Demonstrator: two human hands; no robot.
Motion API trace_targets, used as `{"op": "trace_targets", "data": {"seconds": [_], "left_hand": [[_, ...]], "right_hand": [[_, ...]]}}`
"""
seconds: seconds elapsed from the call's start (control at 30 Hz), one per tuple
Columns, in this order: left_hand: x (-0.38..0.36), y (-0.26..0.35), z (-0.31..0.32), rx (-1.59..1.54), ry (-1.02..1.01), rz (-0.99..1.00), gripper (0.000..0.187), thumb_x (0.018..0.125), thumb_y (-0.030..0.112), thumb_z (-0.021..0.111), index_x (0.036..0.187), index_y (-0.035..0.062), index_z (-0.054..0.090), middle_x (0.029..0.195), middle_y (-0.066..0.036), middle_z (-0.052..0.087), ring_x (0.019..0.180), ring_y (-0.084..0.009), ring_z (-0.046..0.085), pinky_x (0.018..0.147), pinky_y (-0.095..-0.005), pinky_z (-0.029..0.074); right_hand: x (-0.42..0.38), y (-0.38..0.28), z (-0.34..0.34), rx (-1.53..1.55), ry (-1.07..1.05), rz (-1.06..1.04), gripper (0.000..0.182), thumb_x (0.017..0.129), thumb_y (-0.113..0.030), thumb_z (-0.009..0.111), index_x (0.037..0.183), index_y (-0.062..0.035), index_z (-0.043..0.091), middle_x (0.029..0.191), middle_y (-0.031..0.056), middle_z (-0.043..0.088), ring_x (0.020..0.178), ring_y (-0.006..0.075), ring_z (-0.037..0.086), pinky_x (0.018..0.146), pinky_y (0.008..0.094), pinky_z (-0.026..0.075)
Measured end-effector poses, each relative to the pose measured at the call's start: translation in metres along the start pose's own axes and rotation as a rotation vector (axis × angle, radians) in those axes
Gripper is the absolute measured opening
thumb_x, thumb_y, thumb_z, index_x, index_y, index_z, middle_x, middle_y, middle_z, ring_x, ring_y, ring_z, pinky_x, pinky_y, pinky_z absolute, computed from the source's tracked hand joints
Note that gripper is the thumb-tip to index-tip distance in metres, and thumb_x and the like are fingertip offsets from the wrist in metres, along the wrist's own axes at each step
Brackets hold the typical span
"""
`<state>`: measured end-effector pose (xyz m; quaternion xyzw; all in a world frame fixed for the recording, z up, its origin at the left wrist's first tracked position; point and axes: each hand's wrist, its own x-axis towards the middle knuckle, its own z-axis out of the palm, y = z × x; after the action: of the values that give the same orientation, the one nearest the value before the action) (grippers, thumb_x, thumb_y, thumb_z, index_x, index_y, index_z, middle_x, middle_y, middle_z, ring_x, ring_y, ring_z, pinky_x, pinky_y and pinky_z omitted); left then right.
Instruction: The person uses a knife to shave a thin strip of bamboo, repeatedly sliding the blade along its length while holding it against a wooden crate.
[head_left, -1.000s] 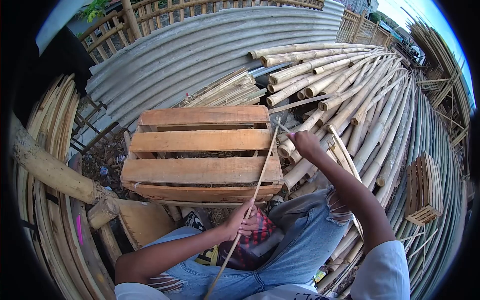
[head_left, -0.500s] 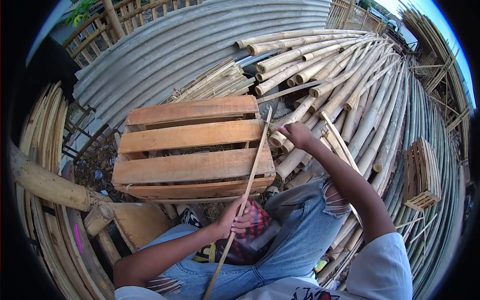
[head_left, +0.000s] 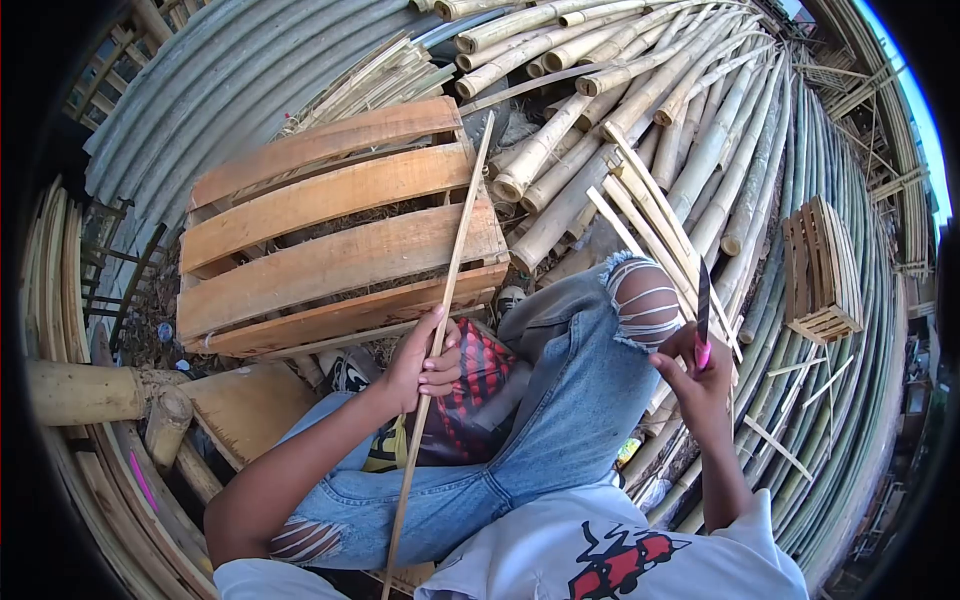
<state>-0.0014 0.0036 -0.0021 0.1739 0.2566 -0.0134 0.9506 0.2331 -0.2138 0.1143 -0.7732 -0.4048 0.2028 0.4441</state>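
My left hand (head_left: pixel 422 362) is closed around a long, thin bamboo strip (head_left: pixel 455 262). The strip slants from my lap up past the right end of a slatted wooden crate (head_left: pixel 330 245), its upper tip near the crate's far right corner. Out to the right, beside my raised knee, my right hand (head_left: pixel 697 378) grips a knife (head_left: pixel 703 305) with a pink handle and a dark blade pointing up. The blade is apart from the strip. A red and black checked cloth or bag (head_left: pixel 482 385) lies in my lap behind the left hand.
Split bamboo strips (head_left: pixel 650 220) lean beside my right knee. Thick bamboo poles (head_left: pixel 560 140) are piled ahead, and thin green poles (head_left: pixel 815 420) lie at right under a small crate (head_left: pixel 822 270). Corrugated sheeting (head_left: pixel 210 90) stands at the back left; a bamboo beam (head_left: pixel 85 392) juts in.
My right hand has swung from near the strip's upper end back to the right, by my knee, and the knife now shows. The left hand still holds the strip. The view has tilted down.
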Motion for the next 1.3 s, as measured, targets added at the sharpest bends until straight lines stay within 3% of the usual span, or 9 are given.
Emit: {"op": "trace_targets", "data": {"seconds": [0.2,0.37,0.7,0.77,0.8,0.9,0.93,1.2,1.3], "left_hand": [[0.002,-0.009,0.003,0.012,0.048,0.016,0.044,0.091,0.053,0.036,0.073,0.0122,0.039,0.045,0.007,0.023,0.032,-0.0024,0.021,0.027,-0.0159,0.02],[0.007,-0.019,0.012,0.046,0.024,-0.002,0.043,0.092,0.051,0.036,0.073,0.0124,0.039,0.045,0.007,0.024,0.032,-0.0027,0.021,0.027,-0.0161,0.02],[0.006,-0.021,0.012,0.071,0.06,0.013,0.044,0.091,0.052,0.036,0.073,0.0128,0.038,0.045,0.007,0.023,0.033,-0.0025,0.021,0.027,-0.0158,0.019],[0.006,-0.021,0.012,0.087,0.067,0.015,0.044,0.091,0.053,0.036,0.073,0.0129,0.038,0.046,0.007,0.023,0.033,-0.0025,0.021,0.027,-0.0159,0.019],[0.006,-0.021,0.012,0.094,0.064,0.019,0.044,0.091,0.053,0.037,0.073,0.013,0.038,0.046,0.007,0.023,0.033,-0.0025,0.021,0.027,-0.0159,0.019],[0.006,-0.023,0.011,0.083,0.066,0.01,0.044,0.091,0.053,0.037,0.073,0.0129,0.038,0.045,0.007,0.023,0.033,-0.0026,0.021,0.027,-0.016,0.019],[0.009,-0.02,0.011,0.095,0.069,0.009,0.044,0.091,0.053,0.037,0.072,0.0129,0.038,0.045,0.007,0.023,0.033,-0.0026,0.021,0.027,-0.016,0.019],[0.006,-0.019,0.008,0.104,0.09,0.036,0.046,0.09,0.054,0.039,0.072,0.0123,0.037,0.045,0.006,0.023,0.033,-0.0032,0.021,0.027,-0.017,0.018],[0.005,-0.015,0.01,0.095,0.078,0.024,0.045,0.09,0.054,0.039,0.073,0.0121,0.037,0.046,0.006,0.023,0.033,-0.0032,0.021,0.028,-0.0169,0.018]], "right_hand": [[-0.124,0.057,0.027,0.058,0.124,0.119,0.024,0.067,-0.004,0.076,0.083,-0.0001,0.058,0.077,0.0064,0.06,0.065,0.012,0.055,0.06,0.0231,0.043],[-0.13,0.066,0.041,-0.145,0.016,-0.086,0.023,0.063,0.001,0.074,0.075,-0.0013,0.055,0.086,0.0113,0.063,0.073,0.025,0.06,0.063,0.0323,0.047],[-0.118,0.077,0.044,-0.267,0.037,-0.319,0.023,0.065,0.009,0.07,0.067,-0.0031,0.05,0.077,0.0108,0.062,0.068,0.0185,0.059,0.06,0.0298,0.047],[-0.11,0.072,0.034,0.024,0.108,0.016,0.033,0.07,0.011,0.065,0.06,-0.0058,0.039,0.075,0.0137,0.061,0.067,0.0166,0.059,0.059,0.0275,0.049],[-0.087,0.071,0.017,-0.021,0.253,-0.067,0.015,0.072,0.004,0.069,0.071,-0.0006,0.054,0.074,0.0073,0.064,0.059,0.0072,0.055,0.052,0.0233,0.044],[0.021,0.126,-0.047,0.341,0.672,0.076,0.007,0.084,0.0,0.056,0.081,0.0061,0.055,0.104,0.0169,0.062,0.085,0.0181,0.063,0.07,0.0274,0.054],[0.04,0.15,-0.062,0.187,0.683,0.081,0.007,0.086,0.001,0.053,0.088,0.0075,0.054,0.108,0.0173,0.06,0.094,0.0196,0.061,0.076,0.0299,0.054],[0.107,0.143,-0.033,0.283,0.633,0.052,0.027,0.078,-0.002,0.064,0.065,-0.0039,0.042,0.069,0.0057,0.056,0.06,0.0083,0.055,0.057,0.0254,0.055],[0.127,0.096,-0.022,0.178,0.362,0.159,0.035,0.086,-0.025,0.061,0.061,-0.0084,0.041,0.054,-0.0012,0.044,0.05,0.004,0.044,0.041,0.0216,0.033]]}}
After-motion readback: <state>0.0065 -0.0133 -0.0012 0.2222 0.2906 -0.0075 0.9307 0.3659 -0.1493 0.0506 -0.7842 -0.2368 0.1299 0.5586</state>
